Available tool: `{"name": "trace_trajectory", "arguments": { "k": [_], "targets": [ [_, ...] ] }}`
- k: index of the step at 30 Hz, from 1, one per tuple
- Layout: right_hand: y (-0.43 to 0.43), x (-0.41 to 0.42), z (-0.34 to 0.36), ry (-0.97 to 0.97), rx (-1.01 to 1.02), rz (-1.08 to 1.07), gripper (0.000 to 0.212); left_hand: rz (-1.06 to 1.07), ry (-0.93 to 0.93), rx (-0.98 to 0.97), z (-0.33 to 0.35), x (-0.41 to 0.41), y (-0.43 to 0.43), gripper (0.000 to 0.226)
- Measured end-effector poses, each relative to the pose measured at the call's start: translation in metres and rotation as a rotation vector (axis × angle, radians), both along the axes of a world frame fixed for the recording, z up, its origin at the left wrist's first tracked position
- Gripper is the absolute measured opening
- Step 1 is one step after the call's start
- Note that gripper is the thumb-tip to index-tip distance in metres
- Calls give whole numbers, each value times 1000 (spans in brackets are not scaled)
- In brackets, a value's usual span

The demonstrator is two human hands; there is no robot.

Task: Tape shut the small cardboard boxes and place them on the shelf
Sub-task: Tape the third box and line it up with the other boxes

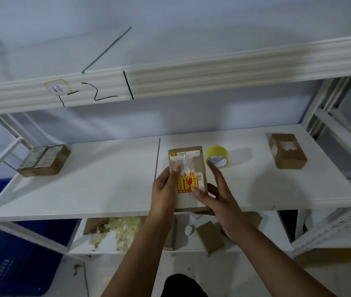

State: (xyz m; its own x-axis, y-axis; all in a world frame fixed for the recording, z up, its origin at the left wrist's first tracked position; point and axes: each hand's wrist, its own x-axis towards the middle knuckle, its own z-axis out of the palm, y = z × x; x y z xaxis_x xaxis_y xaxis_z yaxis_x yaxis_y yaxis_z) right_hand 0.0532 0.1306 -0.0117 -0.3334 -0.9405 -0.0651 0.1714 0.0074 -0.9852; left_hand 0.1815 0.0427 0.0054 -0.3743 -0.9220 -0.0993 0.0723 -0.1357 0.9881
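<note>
A small cardboard box (188, 161) with white labels and an orange-and-yellow handling sticker lies on the white shelf board (97, 185), near its front edge. My left hand (165, 189) holds the box's left side, thumb pressed on its top. My right hand (217, 196) is at the box's right side with the thumb on its top and the fingers spread, reaching toward a roll of yellow tape (217, 157) that stands just right of the box.
A taped cardboard box (44, 160) sits at the shelf's left end and another (287, 151) at its right end. Below lie more small boxes (210, 236), crumpled clear tape (119, 232) and a blue crate (9, 254). An upper shelf beam (170, 80) crosses overhead.
</note>
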Motion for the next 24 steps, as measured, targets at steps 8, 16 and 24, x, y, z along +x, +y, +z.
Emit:
{"name": "trace_trajectory", "arguments": {
  "k": [8, 16, 24],
  "targets": [
    [-13, 5, -1, -31, -55, -11, 59, -76, 69, 39, -24, 7, 7, 54],
    [-38, 46, -14, -1, -13, 22, 58, 200, -11, -97, -30, 35, 3, 51],
    [-89, 125, -13, 62, 15, 75, 64, 119, -132, -48, -16, 122, -28, 68]
  ]
}}
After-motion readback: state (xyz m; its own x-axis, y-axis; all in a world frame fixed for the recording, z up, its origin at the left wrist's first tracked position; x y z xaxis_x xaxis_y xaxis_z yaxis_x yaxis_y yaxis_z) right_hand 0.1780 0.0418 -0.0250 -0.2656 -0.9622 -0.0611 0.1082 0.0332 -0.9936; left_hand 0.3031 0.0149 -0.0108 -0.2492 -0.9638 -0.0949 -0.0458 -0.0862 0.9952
